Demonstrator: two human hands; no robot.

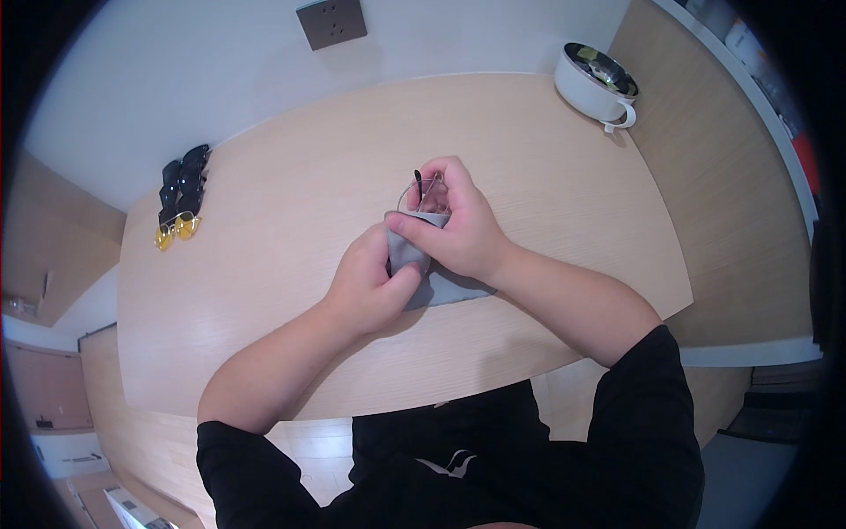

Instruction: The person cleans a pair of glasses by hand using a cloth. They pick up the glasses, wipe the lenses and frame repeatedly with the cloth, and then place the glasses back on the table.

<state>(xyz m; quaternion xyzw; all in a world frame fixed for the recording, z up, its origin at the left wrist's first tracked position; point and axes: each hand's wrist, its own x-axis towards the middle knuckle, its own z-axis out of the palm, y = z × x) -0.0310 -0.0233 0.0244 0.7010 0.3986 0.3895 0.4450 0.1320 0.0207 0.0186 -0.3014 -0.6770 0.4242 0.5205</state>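
Note:
Both my hands meet over the middle of the wooden table. Between them is a grey cloth (404, 251), folded around part of a pair of thin metal-framed glasses (402, 196). A black temple tip and bent wire show above the cloth. My left hand (377, 281) grips the cloth from the lower left, thumb on its front. My right hand (462, 218) holds the cloth's upper edge and the frame, with its thumb across the cloth and fingers curled behind the wire. The lenses are hidden. More grey cloth (449, 291) lies on the table beneath my hands.
Several black sunglasses (182, 178) stand in two rows at the table's back left, with yellow-lensed glasses (177, 229) in front. A white lidded pot (585, 89) stands at the back right corner, beside a wooden side panel (707, 165). The wall bears a dark socket plate (332, 24).

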